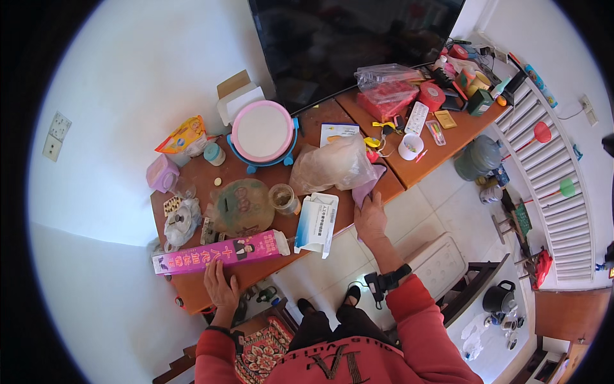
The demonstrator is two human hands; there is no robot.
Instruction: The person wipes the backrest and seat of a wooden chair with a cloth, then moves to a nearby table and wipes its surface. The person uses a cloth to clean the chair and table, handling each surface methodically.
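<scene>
My left hand [221,285] lies at the cabinet's front edge, its fingertips touching a long pink cardboard box [216,254]. At the edge further right, my right hand [371,218] grips a purple cloth [367,188]. Just behind the cloth sits a bulging clear plastic bag [336,165]. Between the hands are an opened white and blue medicine box [317,223], a plastic jar with dark contents [284,198] and a round greenish plastic lid or bag [244,206]. A round pink-rimmed mirror [261,131] with a blue base stands farther back.
A large television [350,43] stands behind the wooden cabinet top [312,122]. To the right are a white cup [410,146], a remote control [416,118] and red tape [431,96]. A water jug [478,157] and a white plastic stool [439,264] stand on the floor.
</scene>
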